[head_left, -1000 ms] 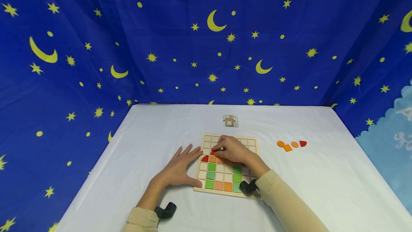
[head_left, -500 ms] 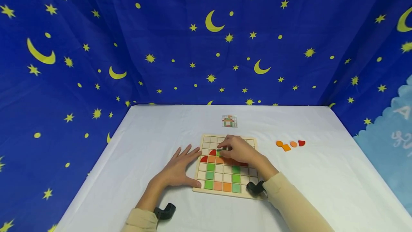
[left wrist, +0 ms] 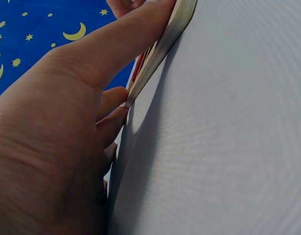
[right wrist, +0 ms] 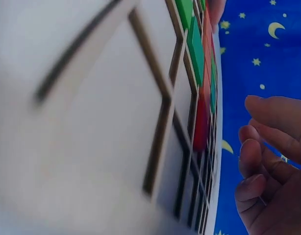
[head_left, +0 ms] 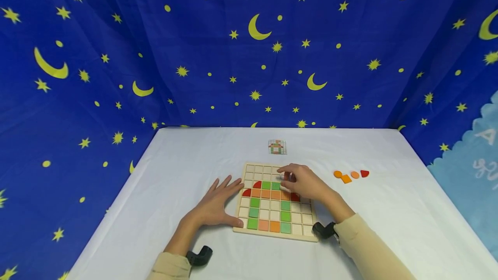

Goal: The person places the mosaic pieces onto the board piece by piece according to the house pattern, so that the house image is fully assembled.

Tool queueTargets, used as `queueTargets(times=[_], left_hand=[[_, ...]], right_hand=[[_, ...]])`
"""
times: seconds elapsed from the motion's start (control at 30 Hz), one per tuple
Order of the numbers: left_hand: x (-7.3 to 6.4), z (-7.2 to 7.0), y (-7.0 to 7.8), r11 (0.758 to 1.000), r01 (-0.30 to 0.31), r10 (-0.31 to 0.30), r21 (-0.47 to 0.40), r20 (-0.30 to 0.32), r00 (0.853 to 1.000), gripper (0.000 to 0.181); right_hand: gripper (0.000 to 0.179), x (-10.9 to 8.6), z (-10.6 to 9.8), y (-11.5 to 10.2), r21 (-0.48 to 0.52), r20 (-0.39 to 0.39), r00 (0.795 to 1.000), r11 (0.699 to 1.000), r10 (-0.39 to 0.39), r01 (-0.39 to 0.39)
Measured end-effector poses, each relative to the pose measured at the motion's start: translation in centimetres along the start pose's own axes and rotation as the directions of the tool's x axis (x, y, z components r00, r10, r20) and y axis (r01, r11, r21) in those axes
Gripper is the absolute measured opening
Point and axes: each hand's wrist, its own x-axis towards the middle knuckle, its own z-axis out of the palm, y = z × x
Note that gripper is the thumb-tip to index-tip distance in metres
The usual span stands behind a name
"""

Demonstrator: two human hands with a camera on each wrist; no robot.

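A wooden grid board [head_left: 268, 235] lies on the white table, some cells filled with coloured tiles. My left hand [head_left: 212, 202] is spread at its left edge, thumb at the lower corner and fingertips along the side; the left wrist view shows the thumb [left wrist: 126, 41] against the rim. Above the upper right of the board hovers my right hand [head_left: 307, 183], fingers bent with a gap to the thumb and no piece visible between them. Just left of it are a green tile [head_left: 266, 185], a teal tile [head_left: 276, 186] and a red quarter-round piece [head_left: 257, 184]. An orange row [head_left: 266, 194] runs beneath.
Right of the board lie loose pieces: an orange disc [head_left: 337, 174], an orange square [head_left: 346, 179], a salmon disc [head_left: 355, 175] and a red quarter-round [head_left: 364, 173]. A small pattern card [head_left: 277, 147] lies behind the board. A blue star-patterned curtain [head_left: 218, 46] surrounds the table.
My right hand has moved right across the board, away from the green and teal tiles, which now show fully in their cells. The left hand has stayed in place.
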Motion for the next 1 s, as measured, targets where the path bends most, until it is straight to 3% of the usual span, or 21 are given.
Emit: queueTargets(times=[0.4,0.77,1.0], left_hand=[[0.0,-0.1,0.1,1.0,-0.008,0.008,-0.002,-0.007,1.0,0.117],[-0.1,-0.3,0.3,0.999,-0.029,0.028,-0.023,-0.024,0.999,0.115],[0.0,-0.2,0.3,1.0,0.005,-0.005,-0.03,0.002,1.0,0.116]], right_hand=[[0.033,-2.1,-2.1,1.6,0.03,-0.052,0.993,0.994,0.104,-0.102],[0.032,-4.0,-3.6,3.4,0.019,-0.094,0.985,0.989,0.146,-0.145],[0.031,-5.2,-4.6,4.6,0.018,-0.127,0.971,0.979,0.203,-0.202]])
